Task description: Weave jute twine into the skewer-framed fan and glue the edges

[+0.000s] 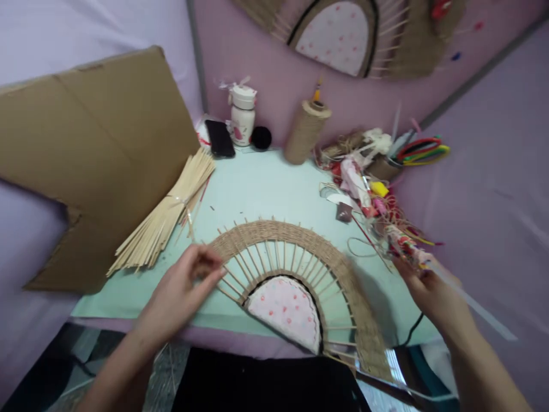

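A half-round woven fan piece point(300, 240) of jute cord and thin wooden sticks lies on the mint green table top point(266, 183), with a pink dotted fabric centre point(285, 309). My left hand point(184, 292) rests at its left end, fingers pinched together on the sticks and cord there. My right hand point(422, 283) is at the right side of the table, closed on a long clear strip or tube point(472, 309) that runs down to the right, beside a heap of colourful craft bits point(398, 234). The right hand is blurred.
A bundle of wooden sticks point(165, 214) lies at the left by a big cardboard sheet point(98, 149). At the back stand a jute twine spool point(305, 131), a white bottle point(242, 117), a black phone point(219, 138) and coloured hoops point(422, 150). A finished fan point(338, 34) hangs on the wall.
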`<state>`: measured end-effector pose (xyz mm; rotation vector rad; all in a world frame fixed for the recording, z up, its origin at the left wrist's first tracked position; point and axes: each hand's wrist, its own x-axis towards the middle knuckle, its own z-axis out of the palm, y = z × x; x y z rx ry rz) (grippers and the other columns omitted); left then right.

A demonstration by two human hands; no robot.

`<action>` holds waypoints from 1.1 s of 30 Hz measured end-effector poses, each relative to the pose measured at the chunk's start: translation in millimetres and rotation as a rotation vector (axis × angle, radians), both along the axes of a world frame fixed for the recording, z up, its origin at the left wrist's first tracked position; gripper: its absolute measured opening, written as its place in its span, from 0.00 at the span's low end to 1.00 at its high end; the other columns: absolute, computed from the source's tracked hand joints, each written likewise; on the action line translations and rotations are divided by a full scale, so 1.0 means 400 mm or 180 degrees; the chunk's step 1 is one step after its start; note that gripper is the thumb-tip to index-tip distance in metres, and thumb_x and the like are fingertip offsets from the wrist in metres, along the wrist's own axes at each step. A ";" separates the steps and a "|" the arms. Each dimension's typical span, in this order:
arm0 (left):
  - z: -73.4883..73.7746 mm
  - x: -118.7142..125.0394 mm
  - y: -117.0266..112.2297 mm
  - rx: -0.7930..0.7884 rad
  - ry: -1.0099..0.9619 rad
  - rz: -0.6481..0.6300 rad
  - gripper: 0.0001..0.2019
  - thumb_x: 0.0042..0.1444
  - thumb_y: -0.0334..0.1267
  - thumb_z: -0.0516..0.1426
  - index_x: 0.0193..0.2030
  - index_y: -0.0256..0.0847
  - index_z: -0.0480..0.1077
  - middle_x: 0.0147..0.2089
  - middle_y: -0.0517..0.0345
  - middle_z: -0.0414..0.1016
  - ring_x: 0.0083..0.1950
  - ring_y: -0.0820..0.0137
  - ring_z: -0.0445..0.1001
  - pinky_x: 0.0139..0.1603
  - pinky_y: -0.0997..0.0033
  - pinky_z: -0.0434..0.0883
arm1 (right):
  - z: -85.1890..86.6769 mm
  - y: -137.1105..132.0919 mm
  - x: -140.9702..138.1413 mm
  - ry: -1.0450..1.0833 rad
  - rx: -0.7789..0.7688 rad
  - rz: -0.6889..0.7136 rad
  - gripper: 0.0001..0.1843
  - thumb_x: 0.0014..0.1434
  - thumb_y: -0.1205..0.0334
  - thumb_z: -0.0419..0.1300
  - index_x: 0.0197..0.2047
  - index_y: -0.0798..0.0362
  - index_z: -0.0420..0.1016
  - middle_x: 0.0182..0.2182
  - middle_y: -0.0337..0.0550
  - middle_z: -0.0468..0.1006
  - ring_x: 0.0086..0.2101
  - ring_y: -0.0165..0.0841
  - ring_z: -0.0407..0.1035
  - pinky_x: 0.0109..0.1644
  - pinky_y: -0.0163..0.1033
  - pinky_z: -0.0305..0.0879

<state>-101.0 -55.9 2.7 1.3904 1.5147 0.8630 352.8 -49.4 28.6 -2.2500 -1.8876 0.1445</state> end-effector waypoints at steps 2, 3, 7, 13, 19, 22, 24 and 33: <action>-0.025 0.015 -0.083 -0.0578 -0.0606 -0.0085 0.15 0.52 0.48 0.64 0.38 0.42 0.69 0.38 0.54 0.76 0.42 0.63 0.75 0.43 0.68 0.72 | -0.041 -0.055 0.066 0.0009 0.0029 -0.0213 0.27 0.60 0.44 0.51 0.51 0.55 0.73 0.41 0.57 0.80 0.41 0.52 0.76 0.41 0.50 0.71; -0.035 0.027 -0.116 -0.0934 -0.0835 -0.0217 0.15 0.50 0.47 0.65 0.37 0.41 0.69 0.38 0.53 0.76 0.41 0.64 0.76 0.41 0.69 0.73 | -0.065 -0.078 0.089 0.0101 -0.0041 -0.0198 0.26 0.60 0.45 0.52 0.52 0.55 0.72 0.41 0.57 0.80 0.39 0.50 0.76 0.40 0.49 0.72; -0.035 0.092 -0.187 -0.1736 -0.1554 0.0054 0.18 0.50 0.43 0.67 0.46 0.43 0.69 0.51 0.50 0.78 0.51 0.63 0.78 0.53 0.69 0.73 | -0.151 -0.132 0.139 0.0140 -0.0155 0.0281 0.24 0.62 0.53 0.50 0.56 0.58 0.70 0.47 0.58 0.78 0.44 0.46 0.75 0.46 0.46 0.71; 0.024 0.167 -0.201 -0.1824 -0.2616 0.1253 0.22 0.52 0.28 0.62 0.53 0.38 0.63 0.55 0.41 0.77 0.59 0.61 0.75 0.62 0.65 0.71 | -0.156 -0.158 0.145 -0.0851 0.0235 -0.0024 0.28 0.65 0.55 0.49 0.64 0.57 0.64 0.52 0.63 0.73 0.49 0.54 0.69 0.47 0.59 0.69; 0.016 0.201 -0.184 -0.1561 -0.2892 0.1518 0.12 0.53 0.22 0.59 0.44 0.34 0.67 0.46 0.40 0.80 0.51 0.62 0.80 0.52 0.67 0.77 | -0.106 -0.184 -0.077 0.0043 0.0765 0.1446 0.33 0.66 0.51 0.53 0.70 0.51 0.54 0.64 0.58 0.64 0.62 0.49 0.60 0.64 0.58 0.59; -0.011 0.226 -0.151 -0.1600 -0.2958 0.1355 0.05 0.54 0.25 0.61 0.37 0.35 0.70 0.34 0.50 0.79 0.35 0.72 0.80 0.38 0.78 0.78 | -0.121 -0.190 -0.194 0.0430 0.0006 0.2194 0.38 0.61 0.43 0.58 0.71 0.45 0.55 0.68 0.52 0.59 0.66 0.49 0.53 0.66 0.60 0.57; -0.023 0.246 -0.129 -0.1467 -0.2853 0.1152 0.06 0.54 0.30 0.63 0.38 0.36 0.71 0.35 0.54 0.79 0.32 0.74 0.78 0.33 0.78 0.77 | -0.136 -0.189 -0.233 0.0570 -0.0202 0.2282 0.40 0.61 0.41 0.58 0.71 0.44 0.54 0.69 0.51 0.58 0.68 0.49 0.50 0.66 0.60 0.57; 0.081 0.176 -0.105 0.0173 -0.2417 0.0835 0.24 0.47 0.40 0.68 0.50 0.42 0.67 0.46 0.55 0.80 0.41 0.66 0.79 0.38 0.68 0.78 | -0.135 -0.161 -0.247 0.0506 0.0939 0.2572 0.43 0.62 0.42 0.57 0.73 0.44 0.46 0.70 0.52 0.54 0.68 0.51 0.47 0.67 0.63 0.53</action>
